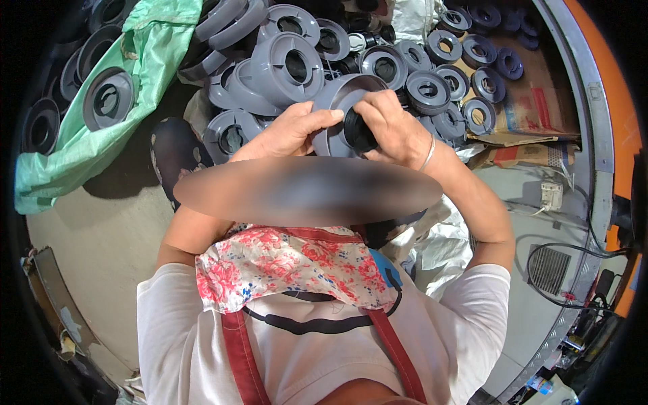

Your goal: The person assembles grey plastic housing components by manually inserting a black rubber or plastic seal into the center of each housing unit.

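Note:
Between my two hands is a grey plastic flanged ring (pixel 330 140), tilted up, with a black insert (pixel 360 129) at its middle opening. My left hand (pixel 289 131) is closed on the ring's left side, its thumb lying over the rim. Bent fingers of my right hand (pixel 393 128) press at the black insert from the right, and the fingertips are partly hidden. A bangle circles the right wrist. Just beyond the hands, a heap of similar grey rings (pixel 287 66) rises, touching or nearly touching the held one. A blurred oval covers part of my forearms and lap.
A green woven sack (pixel 138 84) with more rings lies at the left. Smaller grey rings (pixel 479 50) rest on cardboard (pixel 543 111) at the far right. Beside it are a white socket (pixel 551 196), black cable (pixel 530 270) and a metal-edged orange frame (pixel 601 88). White sacking (pixel 439 243) lies near my right arm.

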Tool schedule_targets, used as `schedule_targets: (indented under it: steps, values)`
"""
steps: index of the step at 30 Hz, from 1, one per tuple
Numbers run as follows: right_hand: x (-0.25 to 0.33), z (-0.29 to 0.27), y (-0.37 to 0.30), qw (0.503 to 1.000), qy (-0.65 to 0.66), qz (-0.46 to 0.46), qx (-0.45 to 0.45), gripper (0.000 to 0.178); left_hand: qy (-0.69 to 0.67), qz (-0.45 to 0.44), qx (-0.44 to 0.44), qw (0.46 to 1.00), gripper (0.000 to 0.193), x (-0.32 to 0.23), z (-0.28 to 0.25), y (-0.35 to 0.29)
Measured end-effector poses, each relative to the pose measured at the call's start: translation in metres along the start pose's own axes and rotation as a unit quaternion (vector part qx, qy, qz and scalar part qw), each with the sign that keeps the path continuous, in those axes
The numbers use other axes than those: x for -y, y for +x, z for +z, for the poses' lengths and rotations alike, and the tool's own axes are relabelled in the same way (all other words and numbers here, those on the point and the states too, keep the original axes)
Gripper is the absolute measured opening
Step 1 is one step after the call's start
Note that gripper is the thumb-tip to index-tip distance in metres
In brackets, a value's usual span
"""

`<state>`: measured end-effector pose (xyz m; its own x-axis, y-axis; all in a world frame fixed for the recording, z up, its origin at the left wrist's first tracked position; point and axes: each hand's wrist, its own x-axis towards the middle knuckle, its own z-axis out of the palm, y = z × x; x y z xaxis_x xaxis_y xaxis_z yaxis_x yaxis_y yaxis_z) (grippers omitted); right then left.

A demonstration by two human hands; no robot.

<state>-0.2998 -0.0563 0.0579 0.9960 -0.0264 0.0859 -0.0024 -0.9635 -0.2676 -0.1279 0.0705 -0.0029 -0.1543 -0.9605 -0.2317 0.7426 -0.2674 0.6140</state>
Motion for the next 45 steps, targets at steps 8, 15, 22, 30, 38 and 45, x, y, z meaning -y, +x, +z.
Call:
schedule_targets:
  steps: [8, 15, 22, 30, 38, 45]
  values:
    - [-0.002, 0.013, 0.009, 0.675, 0.549, 0.493, 0.015, 0.064, 0.035, 0.142, -0.055, 0.988, 0.038, 0.010, 0.022, -0.015]
    - [0.026, 0.039, 0.009, 0.879, 0.362, 0.237, -0.199, 0.062, 0.158, 0.206, -0.078, 0.963, 0.055, 0.004, 0.030, -0.034]
    - [0.049, 0.008, 0.022, 0.920, 0.220, 0.298, -0.131, 0.068, 0.061, 0.274, -0.012, 0.960, 0.092, -0.005, 0.017, -0.043]
    - [0.030, 0.025, 0.026, 0.611, 0.658, 0.341, -0.277, 0.035, 0.590, 0.327, -0.033, 0.737, 0.096, 0.008, -0.017, -0.062]
    - [-0.065, 0.040, 0.092, 0.918, 0.196, 0.276, -0.206, 0.065, -0.096, 0.070, -0.396, 0.910, 0.076, 0.003, -0.114, -0.017]
    - [-0.129, 0.132, 0.073, 0.577, 0.684, 0.444, -0.046, 0.044, -0.139, -0.015, -0.351, 0.926, 0.067, -0.019, -0.090, -0.012]
